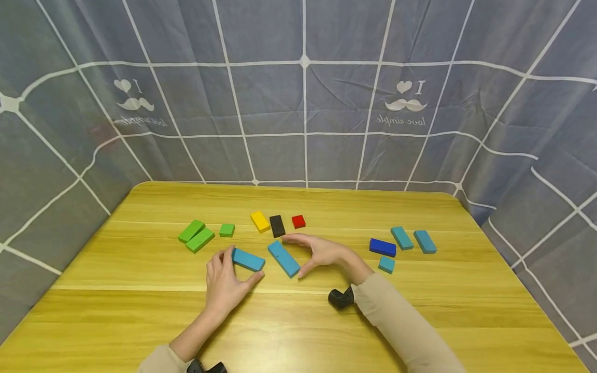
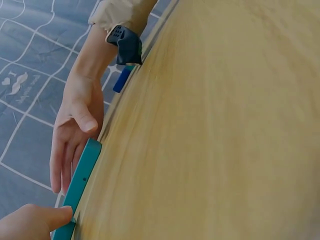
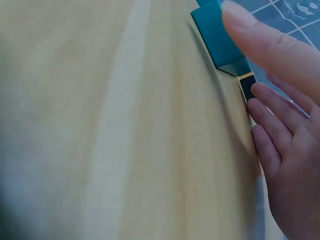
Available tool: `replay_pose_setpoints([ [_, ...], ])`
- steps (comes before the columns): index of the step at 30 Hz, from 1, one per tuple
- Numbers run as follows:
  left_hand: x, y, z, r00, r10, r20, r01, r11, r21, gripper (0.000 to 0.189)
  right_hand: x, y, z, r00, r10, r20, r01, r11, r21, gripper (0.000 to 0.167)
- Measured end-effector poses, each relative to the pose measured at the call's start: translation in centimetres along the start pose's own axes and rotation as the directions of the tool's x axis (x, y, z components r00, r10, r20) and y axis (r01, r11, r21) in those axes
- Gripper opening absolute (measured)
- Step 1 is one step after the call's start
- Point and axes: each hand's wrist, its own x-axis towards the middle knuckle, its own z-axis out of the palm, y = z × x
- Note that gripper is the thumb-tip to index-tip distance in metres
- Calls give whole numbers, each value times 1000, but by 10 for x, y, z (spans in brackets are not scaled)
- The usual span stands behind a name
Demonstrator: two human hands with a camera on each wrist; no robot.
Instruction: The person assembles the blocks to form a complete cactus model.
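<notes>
Toward the middle of the table lie two long light blue blocks. My left hand (image 1: 224, 285) spans the left block (image 1: 249, 260), its fingers at the far left end and its thumb at the near right end. In the left wrist view that thumb (image 2: 60, 216) lies against a teal-looking side. Slanting beside it is the right block (image 1: 283, 259), with a small dark hole on top. My right hand (image 1: 322, 253) stands just right of this block, thumb and fingers spread wide around its two ends. In the right wrist view the right thumb (image 3: 270, 42) overlaps the block.
Behind the hands are a yellow block (image 1: 260, 221), a black block (image 1: 277, 226) and a small red block (image 1: 298, 221). Green blocks (image 1: 200, 240) lie at left. At right are a dark blue block (image 1: 382, 247) and several light blue pieces (image 1: 425, 242). A grey curtain (image 1: 340, 155) hangs behind.
</notes>
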Motion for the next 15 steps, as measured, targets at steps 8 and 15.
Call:
replay_pose_setpoints([
  [8,1,-2,0,1000,-21,14,21,999,37,96,8,-2,-2,996,73,48,-71,997,-38,91],
  [15,3,-1,2,1000,-25,0,25,999,47,97,11,0,-2,995,60,74,-58,998,-29,89],
])
